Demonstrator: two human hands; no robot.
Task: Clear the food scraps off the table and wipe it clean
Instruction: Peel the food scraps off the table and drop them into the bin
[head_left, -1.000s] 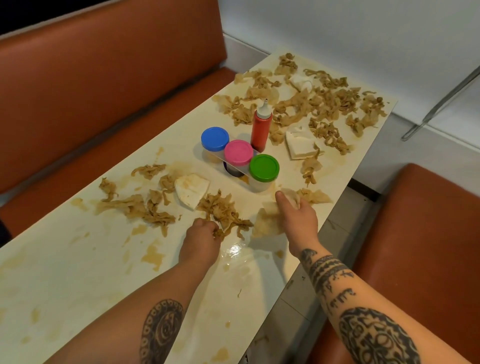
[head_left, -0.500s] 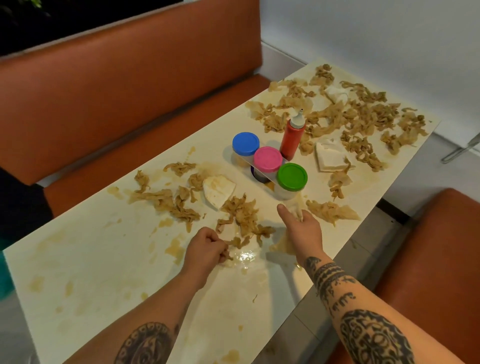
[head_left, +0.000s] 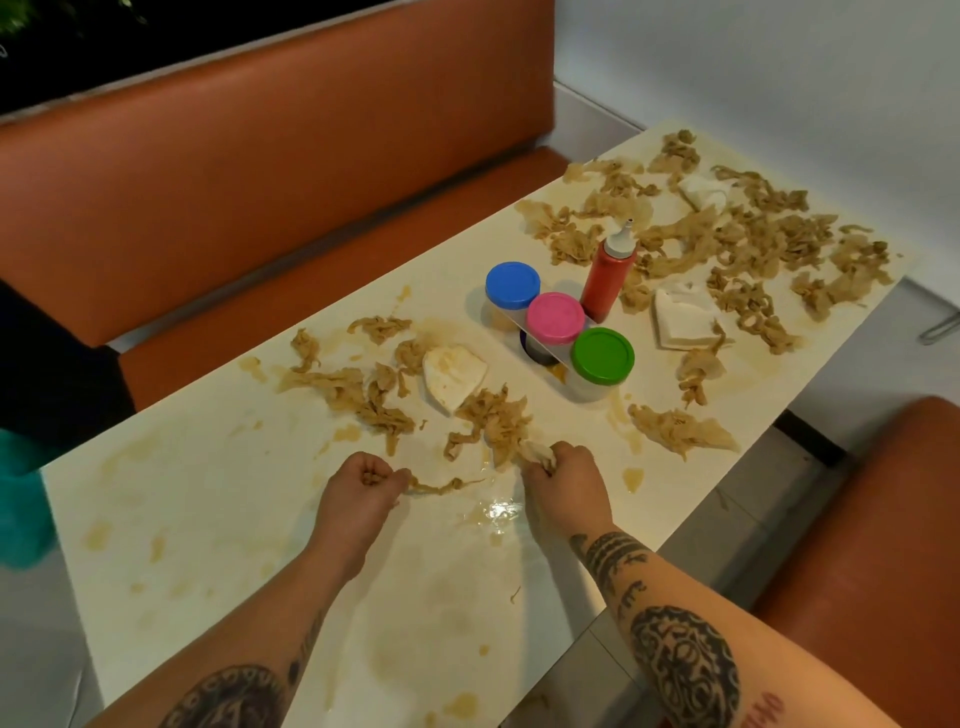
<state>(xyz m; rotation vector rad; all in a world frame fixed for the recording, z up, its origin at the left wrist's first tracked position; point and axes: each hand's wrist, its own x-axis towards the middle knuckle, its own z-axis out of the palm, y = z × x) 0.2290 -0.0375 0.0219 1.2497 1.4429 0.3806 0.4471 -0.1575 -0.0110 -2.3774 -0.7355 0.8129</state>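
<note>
On the stained cream counter (head_left: 208, 519), the left hand (head_left: 363, 486) is curled, pinching one end of a thin beige food strand (head_left: 441, 487) that trails rightward. The right hand (head_left: 563, 480), near it but apart, clutches a crumpled pale wad (head_left: 535, 451) touching the nearest pile of shredded beige scraps (head_left: 493, 415), just beyond both hands.

Cream table (head_left: 218, 525) is stained with brownish smears. Left hand (head_left: 363, 480), fingers curled, pinches one end of a thin scrap strand (head_left: 444, 486) lying on the surface. Right hand (head_left: 566, 475) grips a pale crumpled wad (head_left: 535, 451) touching the near scrap pile (head_left: 493, 421). A wet patch (head_left: 496, 512) lies between the two hands. Further scraps (head_left: 727, 244) cover the far end. Mid-table stand jars with blue lid (head_left: 512, 285), pink lid (head_left: 555, 318) and green lid (head_left: 602, 355), and a red squeeze bottle (head_left: 607, 278) just behind them. Orange bench (head_left: 260, 182) runs along the far side.
</note>
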